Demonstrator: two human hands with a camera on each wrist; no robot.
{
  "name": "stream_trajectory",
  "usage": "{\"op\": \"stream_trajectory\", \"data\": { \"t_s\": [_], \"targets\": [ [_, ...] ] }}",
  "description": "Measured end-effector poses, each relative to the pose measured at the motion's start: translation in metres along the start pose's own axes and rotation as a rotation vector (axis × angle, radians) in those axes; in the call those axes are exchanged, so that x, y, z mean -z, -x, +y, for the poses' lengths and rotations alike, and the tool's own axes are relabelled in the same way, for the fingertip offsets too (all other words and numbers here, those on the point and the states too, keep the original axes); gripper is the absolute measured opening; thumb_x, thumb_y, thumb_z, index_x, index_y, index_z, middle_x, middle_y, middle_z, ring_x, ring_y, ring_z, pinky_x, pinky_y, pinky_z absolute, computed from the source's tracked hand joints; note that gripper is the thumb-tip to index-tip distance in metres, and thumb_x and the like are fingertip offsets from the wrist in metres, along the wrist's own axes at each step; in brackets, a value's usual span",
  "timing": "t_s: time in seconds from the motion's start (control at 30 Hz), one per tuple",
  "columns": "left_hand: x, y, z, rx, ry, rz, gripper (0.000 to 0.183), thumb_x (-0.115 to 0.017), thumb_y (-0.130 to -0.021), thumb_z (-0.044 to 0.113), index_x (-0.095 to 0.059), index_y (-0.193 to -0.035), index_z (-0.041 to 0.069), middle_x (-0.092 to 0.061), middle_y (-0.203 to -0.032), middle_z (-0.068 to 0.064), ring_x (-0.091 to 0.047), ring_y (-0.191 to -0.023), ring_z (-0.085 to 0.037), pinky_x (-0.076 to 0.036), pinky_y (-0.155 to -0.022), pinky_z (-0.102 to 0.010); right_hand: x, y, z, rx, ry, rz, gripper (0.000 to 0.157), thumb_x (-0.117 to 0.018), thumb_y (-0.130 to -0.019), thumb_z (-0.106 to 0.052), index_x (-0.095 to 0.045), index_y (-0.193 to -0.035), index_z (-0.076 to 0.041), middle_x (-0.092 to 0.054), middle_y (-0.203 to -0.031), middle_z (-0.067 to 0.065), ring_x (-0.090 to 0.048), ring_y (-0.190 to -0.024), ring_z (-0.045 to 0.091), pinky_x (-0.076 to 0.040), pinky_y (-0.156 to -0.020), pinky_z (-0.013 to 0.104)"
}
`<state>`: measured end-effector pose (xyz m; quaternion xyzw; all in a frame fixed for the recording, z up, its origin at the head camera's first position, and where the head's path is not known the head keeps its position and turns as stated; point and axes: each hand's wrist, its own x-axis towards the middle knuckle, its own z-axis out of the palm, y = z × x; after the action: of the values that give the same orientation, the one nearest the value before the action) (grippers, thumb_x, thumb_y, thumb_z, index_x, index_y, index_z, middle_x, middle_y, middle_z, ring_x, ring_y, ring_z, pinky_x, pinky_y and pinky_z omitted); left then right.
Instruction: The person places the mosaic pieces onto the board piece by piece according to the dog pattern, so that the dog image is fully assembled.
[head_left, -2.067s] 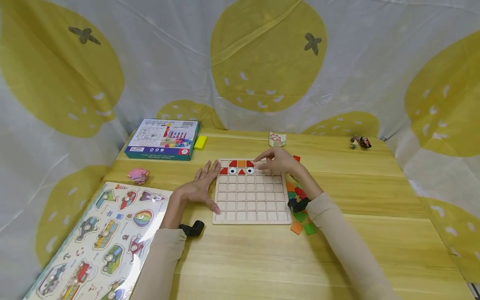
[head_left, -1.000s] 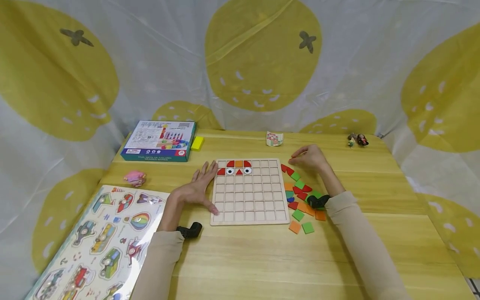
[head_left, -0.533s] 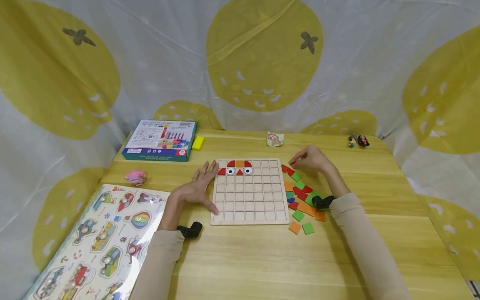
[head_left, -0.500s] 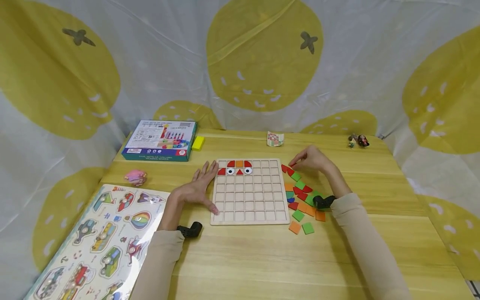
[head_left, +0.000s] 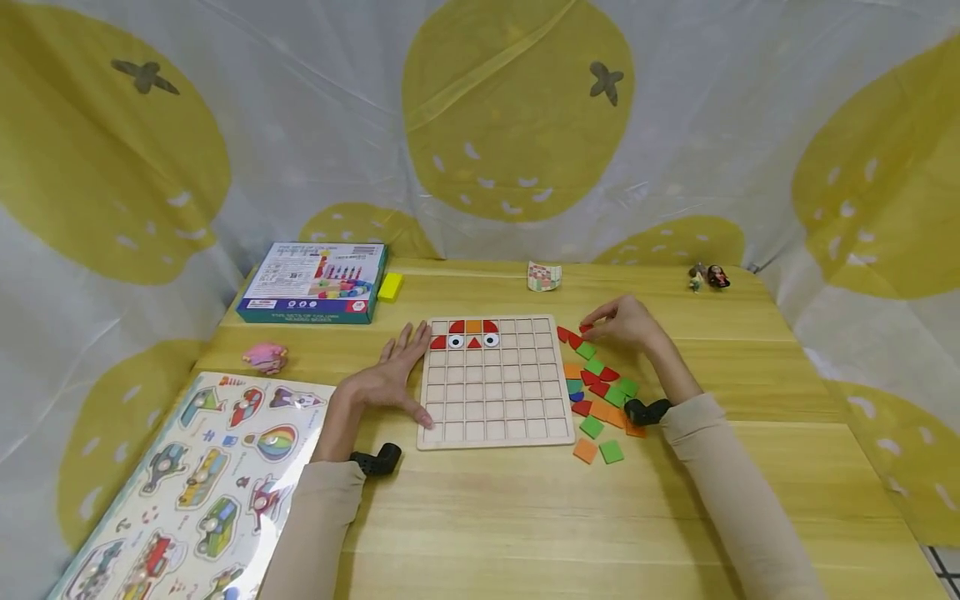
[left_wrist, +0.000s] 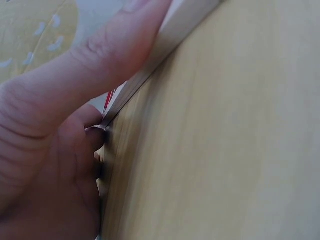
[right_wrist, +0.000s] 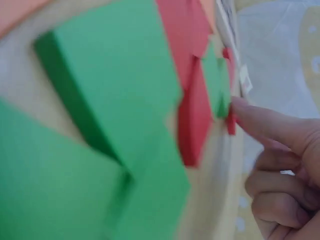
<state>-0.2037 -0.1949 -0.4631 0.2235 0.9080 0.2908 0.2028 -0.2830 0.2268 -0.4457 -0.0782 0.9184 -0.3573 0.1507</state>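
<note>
A square wooden grid board (head_left: 496, 390) lies mid-table. Its upper left cells hold red tiles, an orange tile (head_left: 472, 327) and two round eye tiles. My left hand (head_left: 386, 382) rests along the board's left edge, fingers spread and thumb at the lower left corner; the left wrist view shows the thumb (left_wrist: 95, 62) against the board's side. Right of the board, my right hand (head_left: 628, 323) pinches a small red tile (head_left: 587, 327) between thumb and index finger at the top of a loose pile. In the right wrist view its other fingers are curled, and green tiles (right_wrist: 115, 75) fill the foreground.
Several red, green, orange and blue tiles (head_left: 591, 427) lie right of the board. A picture puzzle board (head_left: 247, 492) sits at left, below a pink toy (head_left: 266, 357). Behind are a toy box (head_left: 311, 283), a yellow block (head_left: 390, 287), a patterned paper (head_left: 544, 276) and small figurines (head_left: 708, 277).
My right hand has moved right, from the board's top row to the loose tiles, and now pinches a red tile there. My left hand has stayed at the board's edge.
</note>
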Motion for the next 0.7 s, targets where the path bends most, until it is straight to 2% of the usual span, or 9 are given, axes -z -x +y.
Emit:
{"op": "stream_trajectory", "data": {
  "t_s": [0.1,0.2,0.27,0.33,0.43,0.57,0.7],
  "targets": [
    [0.0,-0.001,-0.002,0.0,-0.007,-0.001,0.147,-0.09,-0.054,0.05,0.009,-0.155,0.009,0.018,-0.162,-0.011,0.022,-0.148,-0.035,0.01,-0.12,-0.058,0.005,0.002,0.001,-0.002,0.0,-0.018,0.025,-0.076,-0.081,-0.014,-0.076,-0.105,-0.01,-0.044,-0.052,-0.005,-0.027,-0.045,0.012,-0.028,-0.047,0.024],
    [0.0,-0.001,-0.002,0.006,-0.007,-0.006,0.147,-0.09,-0.054,0.051,0.01,-0.155,0.01,0.018,-0.162,-0.01,0.023,-0.148,-0.034,0.011,-0.12,-0.058,0.007,0.006,0.001,-0.044,-0.008,0.048,0.027,-0.078,-0.079,-0.016,-0.075,-0.104,-0.008,-0.044,-0.053,-0.001,-0.027,-0.047,0.012,-0.029,-0.049,0.026],
    [0.0,0.0,-0.002,0.009,-0.003,-0.002,0.148,-0.09,-0.054,0.05,0.01,-0.155,0.01,0.018,-0.162,-0.009,0.023,-0.148,-0.034,0.011,-0.12,-0.057,0.005,0.008,0.0,-0.086,-0.039,0.1,0.029,-0.081,-0.077,-0.021,-0.076,-0.102,-0.007,-0.058,-0.064,0.004,-0.037,-0.055,0.012,-0.034,-0.055,0.027],
    [0.001,0.001,-0.001,0.011,-0.002,0.002,0.147,-0.091,-0.054,0.049,0.009,-0.155,0.01,0.018,-0.162,-0.009,0.023,-0.148,-0.033,0.011,-0.12,-0.057,0.0,0.01,-0.002,-0.126,-0.081,0.14,0.032,-0.083,-0.074,-0.025,-0.077,-0.098,-0.005,-0.066,-0.085,0.01,-0.041,-0.067,0.016,-0.035,-0.061,0.028],
    [0.001,0.0,-0.002,0.003,-0.003,0.01,0.147,-0.091,-0.054,0.049,0.009,-0.155,0.009,0.018,-0.162,-0.011,0.023,-0.148,-0.034,0.011,-0.12,-0.058,-0.007,0.009,-0.006,-0.151,-0.13,0.159,0.035,-0.085,-0.073,-0.026,-0.076,-0.098,-0.003,-0.066,-0.109,0.016,-0.043,-0.084,0.018,-0.035,-0.069,0.028],
    [0.0,-0.002,-0.005,-0.01,-0.005,0.009,0.147,-0.09,-0.055,0.049,0.01,-0.154,0.009,0.017,-0.162,-0.012,0.022,-0.148,-0.035,0.011,-0.119,-0.059,-0.011,0.007,-0.01,-0.159,-0.136,0.132,0.03,-0.081,-0.076,-0.018,-0.075,-0.102,-0.004,-0.062,-0.115,0.021,-0.042,-0.085,0.022,-0.037,-0.066,0.028],
    [-0.001,-0.002,-0.003,0.005,-0.009,0.001,0.148,-0.091,-0.054,0.05,0.01,-0.155,0.01,0.018,-0.162,-0.01,0.022,-0.148,-0.033,0.011,-0.12,-0.057,-0.012,0.006,-0.012,-0.147,-0.099,0.088,0.026,-0.077,-0.079,-0.016,-0.075,-0.104,-0.006,-0.062,-0.109,0.015,-0.043,-0.082,0.021,-0.041,-0.063,0.028]
  ]
}}
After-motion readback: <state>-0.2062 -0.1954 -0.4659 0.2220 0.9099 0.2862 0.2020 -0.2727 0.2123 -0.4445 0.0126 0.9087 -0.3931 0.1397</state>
